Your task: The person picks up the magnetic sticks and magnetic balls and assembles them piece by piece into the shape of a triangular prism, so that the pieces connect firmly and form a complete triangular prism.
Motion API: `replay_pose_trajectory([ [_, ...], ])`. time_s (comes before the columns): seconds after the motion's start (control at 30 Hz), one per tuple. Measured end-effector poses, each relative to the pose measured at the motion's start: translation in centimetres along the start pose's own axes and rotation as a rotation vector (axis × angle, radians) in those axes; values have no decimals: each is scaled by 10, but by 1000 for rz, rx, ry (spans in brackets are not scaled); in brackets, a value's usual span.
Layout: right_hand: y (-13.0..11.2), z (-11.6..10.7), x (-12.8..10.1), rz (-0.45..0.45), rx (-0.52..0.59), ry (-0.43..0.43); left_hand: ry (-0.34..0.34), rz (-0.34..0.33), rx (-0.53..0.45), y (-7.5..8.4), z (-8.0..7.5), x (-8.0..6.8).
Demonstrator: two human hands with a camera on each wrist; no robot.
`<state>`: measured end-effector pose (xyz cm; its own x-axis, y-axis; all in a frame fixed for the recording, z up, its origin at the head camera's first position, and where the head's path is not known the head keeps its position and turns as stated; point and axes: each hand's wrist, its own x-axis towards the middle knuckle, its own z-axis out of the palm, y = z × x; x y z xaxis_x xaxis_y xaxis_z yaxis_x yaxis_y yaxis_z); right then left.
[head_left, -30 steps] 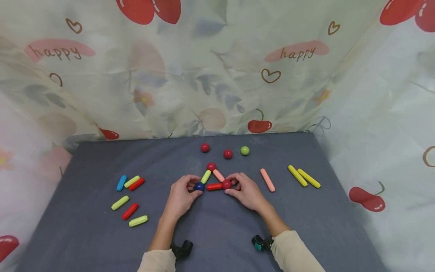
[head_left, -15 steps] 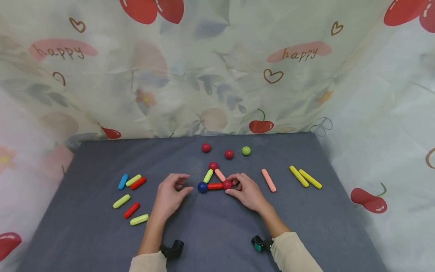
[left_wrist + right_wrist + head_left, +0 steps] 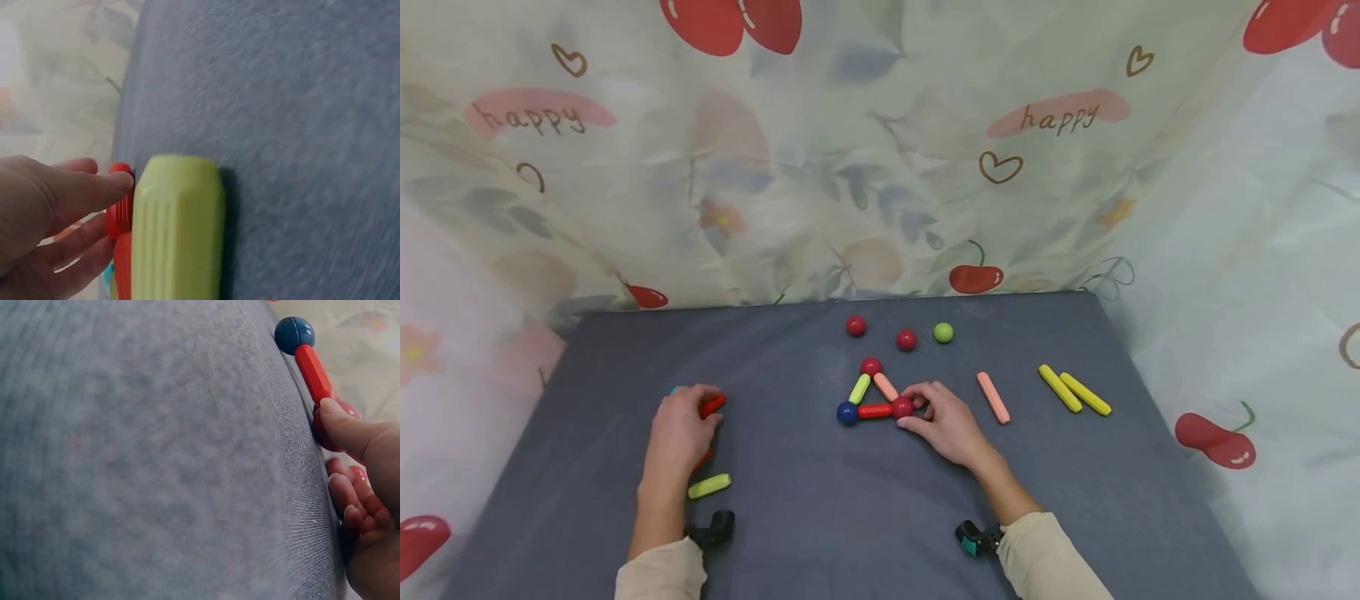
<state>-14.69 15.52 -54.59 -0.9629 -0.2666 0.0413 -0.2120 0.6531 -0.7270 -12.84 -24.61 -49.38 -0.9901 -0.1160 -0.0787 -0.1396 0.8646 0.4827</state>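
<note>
On the grey cloth (image 3: 850, 500) lies a flat triangle: blue ball (image 3: 847, 413), red stick (image 3: 875, 410), lime stick (image 3: 860, 388), pink stick (image 3: 886, 387) and a red ball on top (image 3: 870, 366). My right hand (image 3: 912, 410) pinches the triangle's right corner, a red ball (image 3: 902, 407); in the right wrist view the thumb (image 3: 340, 422) presses that ball (image 3: 325, 434) beside the red stick (image 3: 314, 372) and blue ball (image 3: 294, 334). My left hand (image 3: 700, 414) is over the stick cluster at left and pinches a red stick (image 3: 713, 404) (image 3: 120, 212), thumb (image 3: 115, 181) on its end. A lime stick (image 3: 178, 231) lies beside it.
Two red balls (image 3: 855, 326) (image 3: 906, 339) and a green ball (image 3: 943, 332) sit behind the triangle. A pink stick (image 3: 992, 397) and two yellow sticks (image 3: 1057, 387) (image 3: 1084, 393) lie at right. Another lime stick (image 3: 708, 486) lies near my left wrist. Patterned curtain surrounds the table.
My left hand let go of the blue ball and moved left to the stick cluster, where it now grips a red stick. The right hand has stayed on the red ball.
</note>
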Motion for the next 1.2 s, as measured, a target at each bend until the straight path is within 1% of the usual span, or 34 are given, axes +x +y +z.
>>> replay_pose_trajectory([
  [0.03, 0, 0, 0, -3, 2, 1, -5, 13, 16, 0, 1, 0],
  [0.1, -1, 1, 0, -6, 5, 0, -22, 14, 22, 3, 3, 0],
  [0.17, -1, 2, 0, -2, 4, 0, -34, 7, 13, 8, 5, 1],
  [0.2, -1, 2, 0, 0, 3, -1, -35, 3, -10, 12, 5, 1],
  [0.27, 0, 1, -1, 2, 3, -3, -15, 14, -97, 23, 8, 1],
  [0.3, 0, 1, -1, 4, 1, -4, 8, 34, -152, 30, 10, 1],
  [0.4, 0, -1, -2, 1, 0, -1, 84, 117, -362, 56, 22, -3],
  [0.47, -1, -2, -2, 0, 0, 3, 110, 174, -488, 73, 34, -5],
  [0.57, -1, -1, -1, -1, -1, 2, 108, 213, -628, 93, 56, -9],
  [0.63, -1, -1, 0, 1, -5, -2, 98, 220, -688, 102, 69, -12],
  [0.73, 0, 1, 0, 6, -7, -7, 101, 215, -721, 110, 84, -17],
  [0.8, -1, 1, 0, 5, -2, -2, 99, 207, -725, 112, 89, -19],
  [0.97, -3, 2, 1, -4, 1, 6, 80, 203, -734, 113, 94, -19],
  [1.03, -4, 1, 2, -3, -4, -1, 57, 191, -731, 112, 95, -18],
  [1.1, -5, 0, 2, -2, -2, -15, 25, 172, -706, 111, 96, -18],
  [1.2, -8, -5, 4, 22, 24, -54, -22, 148, -636, 110, 100, -17],
])
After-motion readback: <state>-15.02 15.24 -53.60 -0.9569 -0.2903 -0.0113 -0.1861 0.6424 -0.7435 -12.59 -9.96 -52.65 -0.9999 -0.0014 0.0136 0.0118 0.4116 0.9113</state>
